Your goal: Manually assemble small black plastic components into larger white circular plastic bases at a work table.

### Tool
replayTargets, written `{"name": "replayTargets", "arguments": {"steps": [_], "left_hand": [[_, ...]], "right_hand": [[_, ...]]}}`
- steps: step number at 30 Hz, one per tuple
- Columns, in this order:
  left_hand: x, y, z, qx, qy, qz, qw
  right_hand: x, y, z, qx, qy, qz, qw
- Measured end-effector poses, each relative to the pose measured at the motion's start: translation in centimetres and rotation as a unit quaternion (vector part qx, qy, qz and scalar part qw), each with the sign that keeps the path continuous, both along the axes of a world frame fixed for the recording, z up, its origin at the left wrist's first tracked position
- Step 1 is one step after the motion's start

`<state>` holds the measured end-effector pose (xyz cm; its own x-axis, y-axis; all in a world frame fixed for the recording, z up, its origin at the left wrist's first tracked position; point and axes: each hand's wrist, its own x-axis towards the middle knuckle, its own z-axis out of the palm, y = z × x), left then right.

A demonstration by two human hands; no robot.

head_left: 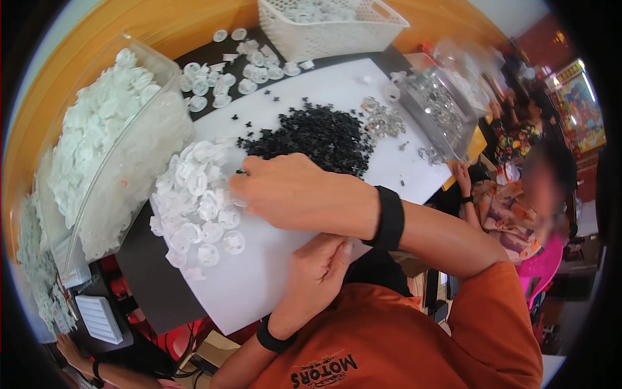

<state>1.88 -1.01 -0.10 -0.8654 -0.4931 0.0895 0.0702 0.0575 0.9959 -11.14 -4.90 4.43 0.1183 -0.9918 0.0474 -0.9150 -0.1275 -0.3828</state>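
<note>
White plastic dominates the left of the head view: a clear bin point(139, 139) packed with white round caps stands tilted at the far left edge of the table point(146, 262). Just right of it, a loose heap of the same white round caps point(197, 201) lies on a white sheet point(259, 285) that covers most of the table. More white caps point(217, 81) are scattered on the dark surface behind the sheet.

Right hand point(291, 191) reaches across from the right, palm down, fingers curled at the right edge of the heap of caps, between it and a pile of small black parts point(317, 136). Fingertips touch the caps; whether they pinch anything cannot be told. A black wristband sits on that wrist.

Left hand point(317, 269) rests lower on the sheet near its front edge, fingers loosely bent; what it holds, if anything, is hidden.

Behind, a white perforated basket point(330, 26) stands at the table's back. Further right, a small pile of clear shiny pieces point(382, 120) lies beside a metal tray point(437, 107) holding more of them. Another person sits at far right.
</note>
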Motion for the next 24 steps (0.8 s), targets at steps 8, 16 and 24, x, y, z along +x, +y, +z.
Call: {"name": "replayTargets", "arguments": {"steps": [8,16,24], "left_hand": [[0.0,0.2,-0.1,-0.03,-0.013,0.013,0.999],[0.2,0.6,-1.1,-0.011,-0.022,0.042,0.999],[-0.1,0.8,0.7,0.244,0.046,0.153,0.957]], "right_hand": [[1.0,0.0,-0.1,-0.035,0.009,0.026,0.999],[0.5,2.2,1.2,-0.085,0.041,0.026,0.995],[-2.7,9.2,2.4,-0.122,-0.028,-0.017,0.992]]}}
